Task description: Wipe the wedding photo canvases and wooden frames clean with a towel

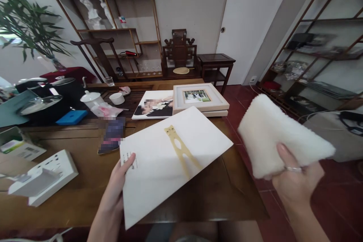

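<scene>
My left hand (120,176) grips the left edge of a white photo panel (153,176), thumb on top near some small printed text. The panel is tilted above the table, its back towards me, with a tan Y-shaped bracket (181,149) lying on it. Out past the table's right edge, my right hand (296,177) pinches a folded, fluffy white cloth (275,136); a ring is on one finger. The cloth and the panel are apart. Beyond the panel lie a portrait photo panel (159,115) and stacked pale wooden picture frames (222,105), the top one holding a small photo.
On the wooden table (85,196) stand a white power strip (53,177), an open box (22,151), a blue box (72,117), a white teapot (92,99), a small cup (117,98) and a black pot (42,107). Chairs and shelves line the back; shelving (320,53) stands right.
</scene>
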{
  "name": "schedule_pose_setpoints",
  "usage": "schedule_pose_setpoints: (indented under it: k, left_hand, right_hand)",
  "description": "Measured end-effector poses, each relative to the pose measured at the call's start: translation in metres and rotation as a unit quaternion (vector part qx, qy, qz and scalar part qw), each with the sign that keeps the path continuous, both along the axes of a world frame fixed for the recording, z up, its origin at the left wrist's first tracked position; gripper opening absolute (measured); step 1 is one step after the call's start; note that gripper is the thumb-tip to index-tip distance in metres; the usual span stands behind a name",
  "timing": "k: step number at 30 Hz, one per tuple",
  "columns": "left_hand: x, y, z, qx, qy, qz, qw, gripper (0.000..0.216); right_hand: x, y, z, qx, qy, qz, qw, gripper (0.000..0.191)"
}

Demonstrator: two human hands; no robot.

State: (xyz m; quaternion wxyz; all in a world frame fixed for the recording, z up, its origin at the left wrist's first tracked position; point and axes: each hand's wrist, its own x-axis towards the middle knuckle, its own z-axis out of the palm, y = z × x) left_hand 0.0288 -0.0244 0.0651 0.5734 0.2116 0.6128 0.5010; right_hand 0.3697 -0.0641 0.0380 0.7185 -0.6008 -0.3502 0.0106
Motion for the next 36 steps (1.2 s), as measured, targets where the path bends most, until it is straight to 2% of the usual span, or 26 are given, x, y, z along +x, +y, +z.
schedule_pose_setpoints:
  k: [1,2,4,6,7,9,13,15,16,18,20,22,24,26,29,33,36]
  left_hand:
    - [-0.002,0.001,0.0,0.001,0.004,-0.009,1.0,0.034]
    - [-0.002,0.002,0.001,0.001,0.007,-0.018,1.0,0.034]
    - [-0.002,0.004,0.003,-0.001,0.01,-0.035,0.999,0.035]
    - [0.001,0.006,0.006,-0.009,0.01,-0.053,0.999,0.038]
    - [0.002,0.006,0.007,-0.014,0.011,-0.062,0.998,0.041]
    - [0.003,0.007,0.008,-0.023,0.014,-0.077,0.997,0.045]
    - [0.0,0.01,0.005,-0.033,0.024,-0.09,0.995,0.049]
    - [-0.003,0.011,0.003,-0.036,0.025,-0.085,0.995,0.049]
    - [-0.005,0.012,0.002,-0.035,0.024,-0.083,0.996,0.049]
    - [-0.007,0.014,0.001,-0.029,0.02,-0.088,0.996,0.047]
    - [-0.009,0.017,0.0,-0.027,0.018,-0.098,0.995,0.047]
    - [-0.01,0.019,0.001,-0.028,0.017,-0.108,0.994,0.049]
    - [-0.011,0.021,0.001,-0.029,0.022,-0.112,0.993,0.05]
    - [-0.011,0.023,0.001,-0.026,0.031,-0.114,0.993,0.05]
    - [-0.013,0.026,0.001,-0.032,0.034,-0.11,0.993,0.052]
    - [-0.018,0.028,-0.002,-0.043,0.022,-0.11,0.993,0.054]
    - [-0.02,0.028,-0.005,-0.041,0.019,-0.104,0.994,0.053]
  right_hand:
    - [-0.001,0.0,0.003,-0.014,-0.105,0.018,0.994,0.025]
    - [-0.004,0.001,0.006,-0.034,-0.211,0.062,0.975,0.023]
    - [-0.016,0.003,0.013,-0.053,-0.391,0.189,0.899,0.023]
    - [-0.033,0.004,0.016,-0.05,-0.5,0.288,0.815,0.023]
    - [-0.043,0.004,0.017,-0.052,-0.536,0.314,0.782,0.023]
    - [-0.059,0.001,0.016,-0.079,-0.574,0.343,0.74,0.025]
    - [-0.068,-0.009,0.014,-0.175,-0.568,0.388,0.704,0.021]
    - [-0.061,-0.012,0.011,-0.174,-0.562,0.401,0.703,0.018]
    - [-0.056,-0.013,0.008,-0.151,-0.554,0.401,0.714,0.014]
    - [-0.047,-0.013,0.0,-0.083,-0.512,0.385,0.764,0.012]
    - [-0.038,-0.012,-0.01,-0.029,-0.423,0.343,0.838,0.015]
    - [-0.031,-0.011,-0.019,-0.048,-0.33,0.269,0.904,0.009]
    - [-0.024,-0.008,-0.023,-0.139,-0.27,0.187,0.934,0.008]
    - [-0.018,-0.003,-0.024,-0.242,-0.249,0.142,0.927,0.024]
    - [-0.013,0.003,-0.022,-0.331,-0.235,0.15,0.902,0.037]
    - [-0.013,0.005,-0.015,-0.385,-0.245,0.204,0.866,0.033]
    - [-0.016,0.003,-0.009,-0.384,-0.27,0.232,0.852,0.033]
